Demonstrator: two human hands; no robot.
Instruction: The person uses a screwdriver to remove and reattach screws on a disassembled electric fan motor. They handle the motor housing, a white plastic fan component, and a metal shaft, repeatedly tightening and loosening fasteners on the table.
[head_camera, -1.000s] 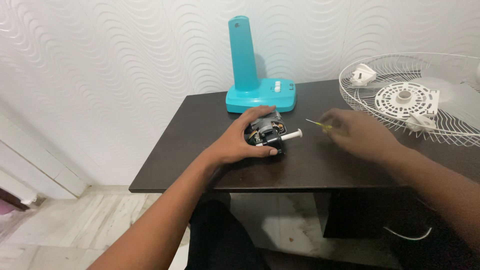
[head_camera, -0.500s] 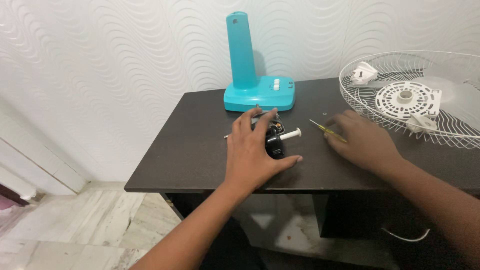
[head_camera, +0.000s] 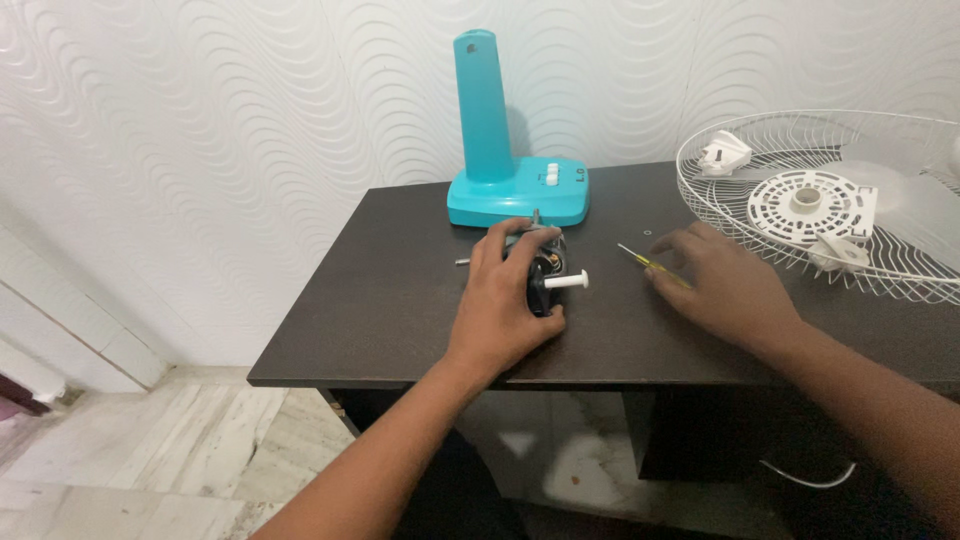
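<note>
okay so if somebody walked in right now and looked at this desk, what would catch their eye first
Probably the turquoise fan stand, upright at the back of the dark table against the wavy white wall. In front of it, the left hand covers a small fan motor, while the right hand rests on a thin yellow screwdriver. A white wire fan guard lies flat at the right.

Hands: two, the left hand (head_camera: 505, 305) and the right hand (head_camera: 725, 285)
Fan motor (head_camera: 545, 270): one
Screwdriver (head_camera: 650, 264): one, yellow
Turquoise fan stand (head_camera: 500, 150): one
White wire fan guard (head_camera: 720, 210): one
Tabletop (head_camera: 390, 290): one, dark
</note>
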